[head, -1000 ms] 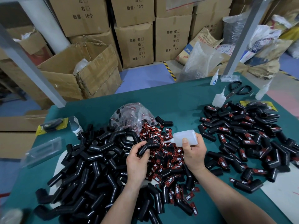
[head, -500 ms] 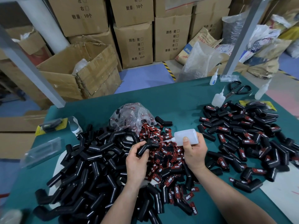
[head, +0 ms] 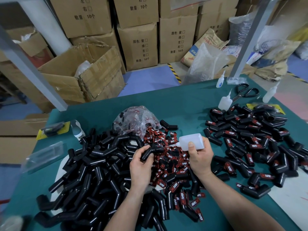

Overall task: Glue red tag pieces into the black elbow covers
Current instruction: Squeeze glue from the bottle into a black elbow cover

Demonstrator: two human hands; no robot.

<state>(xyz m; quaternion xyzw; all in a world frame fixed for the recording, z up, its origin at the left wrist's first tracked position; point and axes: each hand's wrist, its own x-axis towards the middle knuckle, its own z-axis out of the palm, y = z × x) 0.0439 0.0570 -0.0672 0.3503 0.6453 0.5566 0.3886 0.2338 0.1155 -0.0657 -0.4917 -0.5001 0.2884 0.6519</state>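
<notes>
On the tabletop (head: 183,104) I see bare elbow covers (head: 93,172) heaped at the left, tag pieces (head: 173,157) piled in the middle, and tagged covers (head: 250,142) spread at the right. A bag (head: 133,119) lies behind the tag pieces, possibly holding more. Above the tags, the left hand (head: 141,167) holds one cover (head: 148,152), left of the glue bottle (head: 191,141) in the right hand (head: 200,157). Scissors (head: 245,92) lie far right; cartons (head: 138,47) stand on the floor (head: 146,80) behind.

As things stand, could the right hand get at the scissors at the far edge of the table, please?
Probably not at once: the right hand grips the glue bottle and would have to put it down. The path looks free, over the low pile of tagged covers to the scissors.
</notes>
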